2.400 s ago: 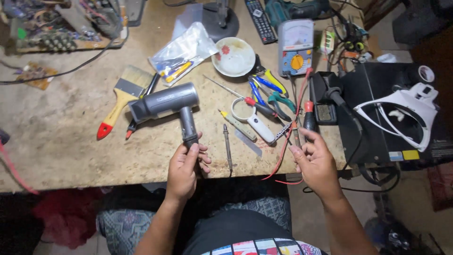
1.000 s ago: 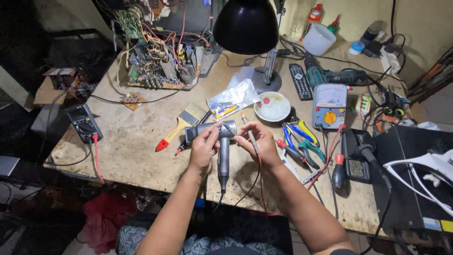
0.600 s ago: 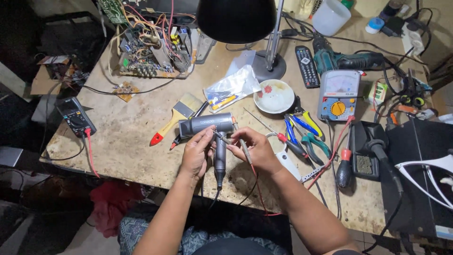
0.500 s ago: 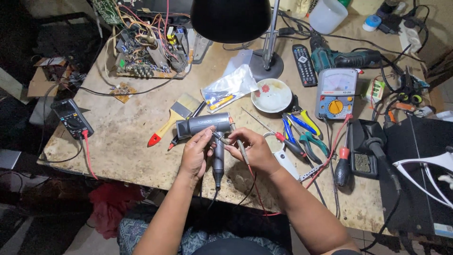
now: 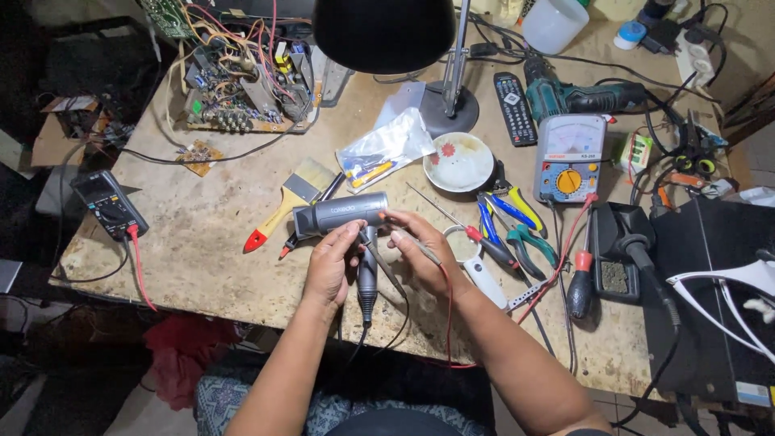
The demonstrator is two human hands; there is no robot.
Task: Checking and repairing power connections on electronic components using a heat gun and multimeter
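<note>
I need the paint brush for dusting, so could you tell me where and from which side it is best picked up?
Grip the paint brush by its yellow handle, near the red tip at its lower-left end, coming from the left. It lies flat and slanted on the table; that end is free, while the bristle end sits close to the grey hair dryer both hands are on.

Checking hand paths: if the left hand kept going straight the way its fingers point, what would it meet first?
Likely the grey hair dryer: the left hand points up-table and already touches its body. Depth beyond is unclear.

Both arms are reaching forward, the left hand point(image 5: 331, 266) and right hand point(image 5: 424, 254) curling close together, fingers bent
</note>
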